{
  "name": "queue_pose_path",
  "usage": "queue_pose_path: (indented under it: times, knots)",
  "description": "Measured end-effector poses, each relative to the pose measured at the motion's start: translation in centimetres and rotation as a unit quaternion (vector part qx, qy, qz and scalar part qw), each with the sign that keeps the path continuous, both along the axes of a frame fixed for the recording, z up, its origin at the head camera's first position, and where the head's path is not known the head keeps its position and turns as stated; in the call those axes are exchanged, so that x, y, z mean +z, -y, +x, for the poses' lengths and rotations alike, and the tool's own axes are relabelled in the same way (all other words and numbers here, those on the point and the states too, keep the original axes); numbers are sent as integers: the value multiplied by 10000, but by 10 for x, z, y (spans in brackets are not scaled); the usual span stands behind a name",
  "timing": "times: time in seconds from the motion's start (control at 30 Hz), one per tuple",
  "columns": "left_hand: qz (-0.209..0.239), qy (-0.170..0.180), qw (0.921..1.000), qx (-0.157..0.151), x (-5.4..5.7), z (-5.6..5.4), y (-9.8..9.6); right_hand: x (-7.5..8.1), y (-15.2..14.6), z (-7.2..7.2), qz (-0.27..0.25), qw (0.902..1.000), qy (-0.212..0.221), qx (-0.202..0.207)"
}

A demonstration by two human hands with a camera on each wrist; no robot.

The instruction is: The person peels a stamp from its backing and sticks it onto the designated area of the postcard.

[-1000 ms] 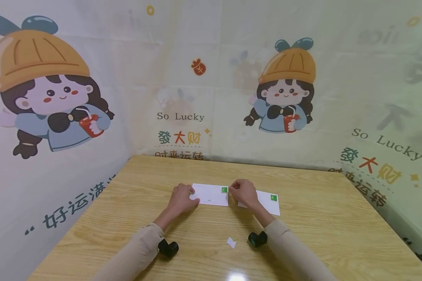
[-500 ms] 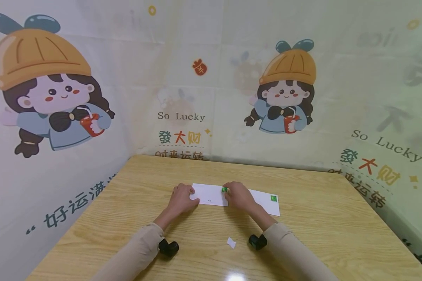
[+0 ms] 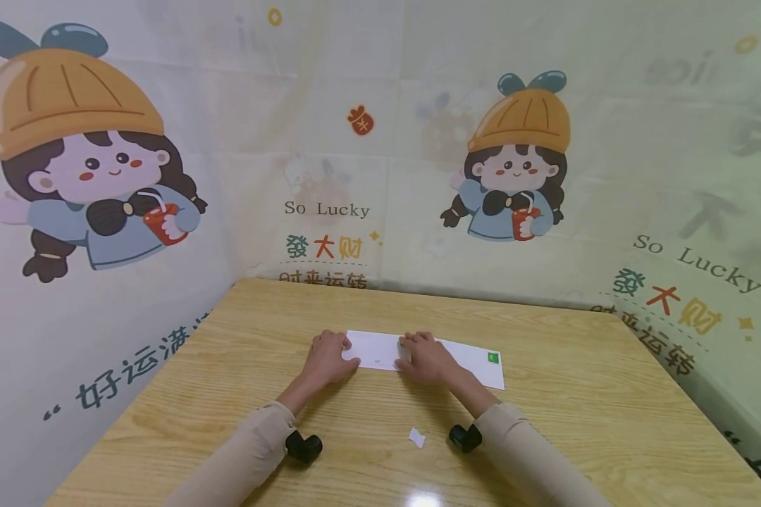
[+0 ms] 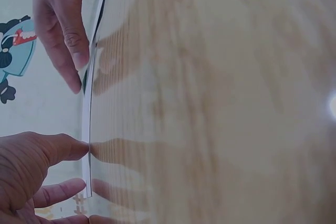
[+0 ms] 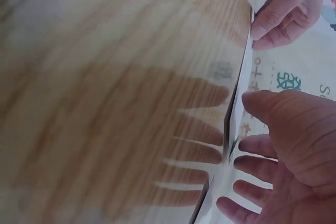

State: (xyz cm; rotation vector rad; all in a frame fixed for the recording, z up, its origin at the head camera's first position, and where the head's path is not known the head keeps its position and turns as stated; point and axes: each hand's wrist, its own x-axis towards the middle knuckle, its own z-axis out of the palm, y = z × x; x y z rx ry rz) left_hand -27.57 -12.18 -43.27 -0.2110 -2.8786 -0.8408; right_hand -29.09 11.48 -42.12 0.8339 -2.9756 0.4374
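Two white envelopes lie on the wooden table. On the left envelope (image 3: 374,345), my left hand (image 3: 330,358) rests at the left end, its thumb and fingertips pressing the paper down. My right hand (image 3: 430,358) lies over this envelope's right end with fingers fairly straight, covering the green stamp seen there earlier. A green bit (image 5: 232,148) shows beside these fingers in the right wrist view. The right envelope (image 3: 469,358) lies partly behind the right hand and carries a green stamp (image 3: 493,358) in its upper right corner.
Nearer the front of the table (image 3: 545,422) lies a small white paper scrap (image 3: 417,437). A printed cloth backdrop (image 3: 412,211) stands behind the table and along its sides. Each wrist wears a black camera.
My right hand has moved left, from the gap between the envelopes onto the left envelope's stamped corner, and its fingers have spread down over the stamp. The left hand stays put.
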Motion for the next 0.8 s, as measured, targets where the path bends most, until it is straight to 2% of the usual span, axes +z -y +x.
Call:
queue_pose_path:
  times: [0.3, 0.67, 0.8]
  knots:
    - [-36, -54, 10000, 13, -1, 0, 0, -1, -2, 5, 113, 9991, 396, 118]
    - [-50, -74, 10000, -21, 0, -1, 1, 2, -1, 4, 201, 9987, 385, 283]
    - [-43, -63, 10000, -41, -1, -1, 2, 1, -1, 4, 230, 9985, 450, 194]
